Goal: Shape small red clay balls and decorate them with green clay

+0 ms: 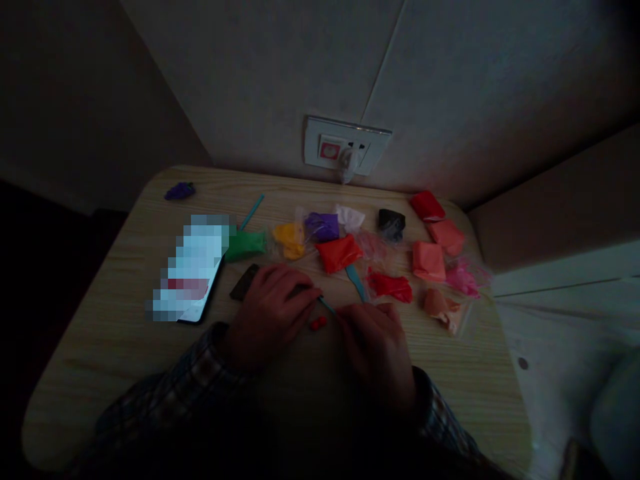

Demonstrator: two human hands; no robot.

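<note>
My left hand [273,310] is closed over a dark brownish-green clay packet [244,283], part of which shows beyond the fingers; the rest is hidden beneath them. Between the fingertips of my right hand [377,340] is a thin teal modelling tool [327,305]. Its far end reaches the fingertips of my left hand, and I cannot tell whether it touches the dark clay. Small red clay balls [318,323] lie on the table between my hands, close to the left thumb.
Bagged clay spreads across the wooden table [100,347]: green [246,245], yellow [289,240], purple [323,227], orange-red [339,253], black [391,224] and pink [429,261]. A lit phone [193,270] lies left. Another teal tool [252,212] lies behind. A wall socket [347,147] holds a plug.
</note>
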